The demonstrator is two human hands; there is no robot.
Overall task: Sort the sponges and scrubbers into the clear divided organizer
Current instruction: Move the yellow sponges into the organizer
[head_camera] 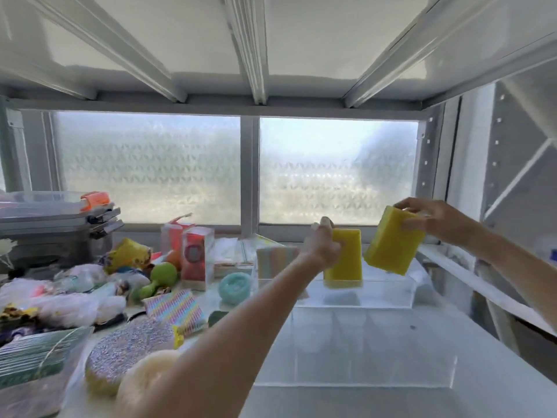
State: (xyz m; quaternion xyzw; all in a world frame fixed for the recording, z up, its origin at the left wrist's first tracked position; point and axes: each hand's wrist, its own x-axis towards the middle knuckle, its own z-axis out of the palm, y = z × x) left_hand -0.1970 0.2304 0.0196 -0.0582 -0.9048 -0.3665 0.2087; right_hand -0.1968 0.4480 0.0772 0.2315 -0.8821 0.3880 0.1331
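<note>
The clear divided organizer [373, 354] stands on the white shelf, right of centre. My left hand [322, 245] grips a yellow sponge [346, 260] standing upright, its lower end inside the organizer's far compartment. My right hand [434, 218] holds a second yellow sponge [391, 245] by its top, tilted in the air above the far right of the organizer. On the left lie more pieces: a glittery round scrubber [129, 348], a pastel striped sponge [177, 309], a teal round scrubber [235, 286] and a cream puff [147, 384].
A pile of packaged goods, red boxes [196, 257] and a green item [159, 280] crowd the left half of the shelf. Stacked clear lidded boxes [54, 212] sit far left. Frosted windows close the back; a shelf underside hangs low overhead.
</note>
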